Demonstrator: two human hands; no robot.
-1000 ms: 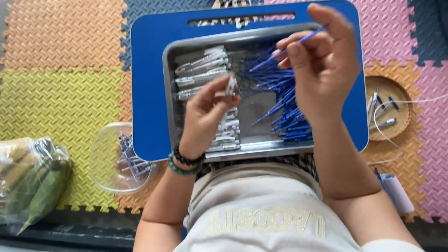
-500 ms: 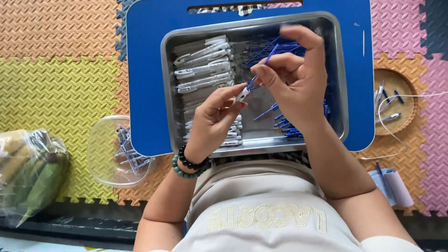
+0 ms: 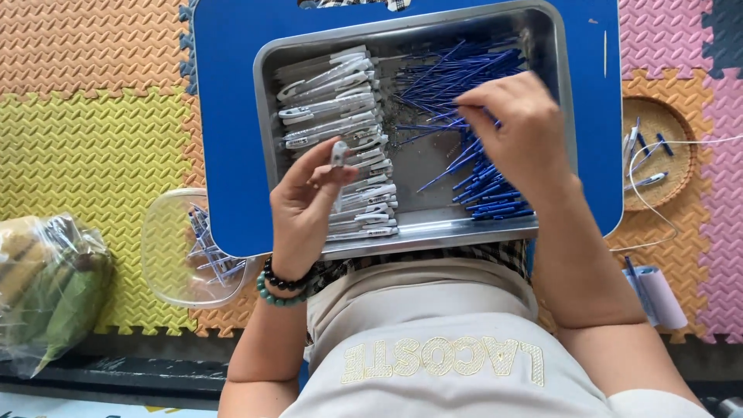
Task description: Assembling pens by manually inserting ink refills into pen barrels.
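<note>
My left hand (image 3: 306, 209) pinches a small white plastic clip (image 3: 338, 152) upright between thumb and fingers, above a stack of similar white clips (image 3: 333, 101) lining the left side of a metal tray (image 3: 418, 228). My right hand (image 3: 518, 131) lies palm down over a pile of thin blue sticks (image 3: 457, 70) in the tray's right half. Its fingertips touch the sticks, and its grip is hidden. The metal tray rests on a blue lap tray (image 3: 224, 116) over my knees.
A clear plastic container (image 3: 170, 248) holding several assembled pieces sits on the foam mat at the left. A plastic bag of green items (image 3: 46, 286) lies farther left. A small wicker basket (image 3: 658, 124), a white cable (image 3: 658, 209) and a paper roll (image 3: 658, 298) are at the right.
My right hand has left the clip it met half a second ago and dropped onto the blue sticks. My left hand has stayed over the white stack with its clip.
</note>
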